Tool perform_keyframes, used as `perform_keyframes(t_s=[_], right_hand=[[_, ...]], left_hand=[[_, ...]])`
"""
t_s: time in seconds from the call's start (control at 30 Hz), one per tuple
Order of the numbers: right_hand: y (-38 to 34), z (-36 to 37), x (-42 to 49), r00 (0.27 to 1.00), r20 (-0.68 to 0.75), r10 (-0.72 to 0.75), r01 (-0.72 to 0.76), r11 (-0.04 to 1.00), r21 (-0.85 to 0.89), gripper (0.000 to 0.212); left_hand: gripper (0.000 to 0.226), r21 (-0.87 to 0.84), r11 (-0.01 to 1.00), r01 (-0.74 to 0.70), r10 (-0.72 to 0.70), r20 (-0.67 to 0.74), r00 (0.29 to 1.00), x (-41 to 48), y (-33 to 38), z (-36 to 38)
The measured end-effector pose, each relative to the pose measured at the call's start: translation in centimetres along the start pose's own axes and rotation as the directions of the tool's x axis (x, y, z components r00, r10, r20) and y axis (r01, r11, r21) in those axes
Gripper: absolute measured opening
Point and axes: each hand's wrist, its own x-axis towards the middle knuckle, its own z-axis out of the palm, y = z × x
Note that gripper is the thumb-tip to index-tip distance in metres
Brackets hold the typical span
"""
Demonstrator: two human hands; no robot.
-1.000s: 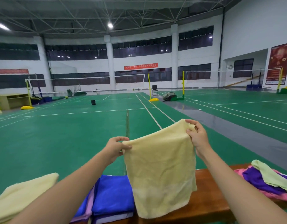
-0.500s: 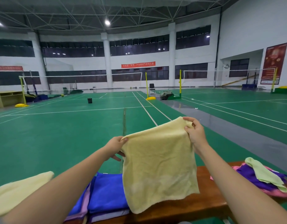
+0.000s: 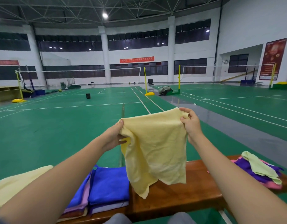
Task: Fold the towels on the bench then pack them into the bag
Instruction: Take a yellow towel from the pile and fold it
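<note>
The pale yellow terry towel (image 3: 155, 151) had lost its flat, taut spread. Half a second before it hung as one smooth sheet; now its top edge sagged between the hands, and a rear layer trailed to a point at seven o'clock over the brown wooden bench (image 3: 188, 193). The left hand (image 3: 114, 136) had bunched the left corner in curled fingers, where earlier it only pinched the edge. The right hand (image 3: 190, 124) gripped the opposite corner, thumb in front. The two stood slightly nearer each other, both clear above the bench.

This looked like the start of a fold, the corners being brought together. At eight o'clock of the towel lay the stack of folded blue and lilac towels (image 3: 110, 183). At four o'clock sat the loose heap of purple, pink and light green towels (image 3: 259, 170), not yet folded. No bag could be made out nearby.
</note>
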Motion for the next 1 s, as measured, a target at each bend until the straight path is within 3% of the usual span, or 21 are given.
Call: perform_keyframes(t_s=[0.17,0.33,0.5,0.67,0.83,1.0], right_hand=[[-0.1,-0.7,0.2,0.998,-0.046,0.032,-0.031,0.999,0.022,0.038],[-0.2,-0.8,0.3,0.999,-0.022,0.035,-0.035,0.999,-0.022,0.042],[-0.8,-0.9,0.5,0.999,-0.018,0.035,-0.034,0.999,0.028,0.043],[-1.1,-1.5,0.9,0.999,-0.028,0.022,-0.021,1.000,0.014,0.042],[-1.9,-2.0,0.9,0.999,-0.037,0.036,-0.033,0.997,0.072,0.036],[-2.4,-2.5,1.1,0.996,-0.059,0.068,-0.059,0.987,0.146,0.037]], left_hand=[[0.013,-0.076,0.991,-0.106,0.102,-0.052,0.993,-0.1,1.1,-0.6],[0.017,-0.244,0.968,-0.059,0.037,-0.096,0.995,-0.2,2.6,-0.9],[0.043,-0.148,0.988,-0.050,0.040,-0.073,0.997,-0.3,4.2,-1.3],[0.042,0.019,1.000,-0.025,0.026,-0.095,0.995,-0.6,6.4,-1.8],[0.015,-0.131,0.991,-0.008,-0.017,-0.184,0.983,-0.3,7.3,-2.0],[0.038,-0.104,0.995,0.002,-0.018,-0.152,0.988,0.1,7.1,-2.1]])
